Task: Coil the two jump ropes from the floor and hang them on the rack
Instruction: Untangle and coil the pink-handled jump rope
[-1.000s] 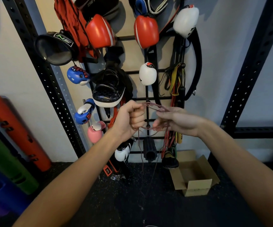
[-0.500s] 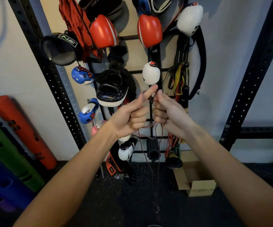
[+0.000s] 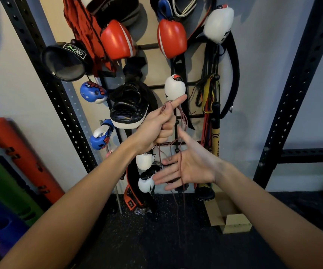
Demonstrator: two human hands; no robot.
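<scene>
My left hand point(image 3: 159, 125) is raised in front of the black wall rack point(image 3: 177, 116), fist closed around loops of a thin dark red jump rope point(image 3: 184, 121), with the index finger sticking up. The rope's loops drape over that finger and its strands hang down past my right hand point(image 3: 189, 167) toward the floor. My right hand is lower, palm open and fingers spread, with the hanging strands crossing in front of its palm. A second jump rope cannot be made out.
The rack is crowded with red boxing gloves point(image 3: 171, 37), white gloves point(image 3: 218, 24), small blue gloves point(image 3: 92, 92), a black pad point(image 3: 127, 109) and resistance bands point(image 3: 208, 94). A cardboard box point(image 3: 228, 220) sits on the black floor. Colored foam rollers point(image 3: 21, 154) lean at the left. Black perforated uprights point(image 3: 296, 88) flank the rack.
My right hand has let go of the rope, dropped lower and opened flat. My left hand has stayed raised with the loops over its index finger.
</scene>
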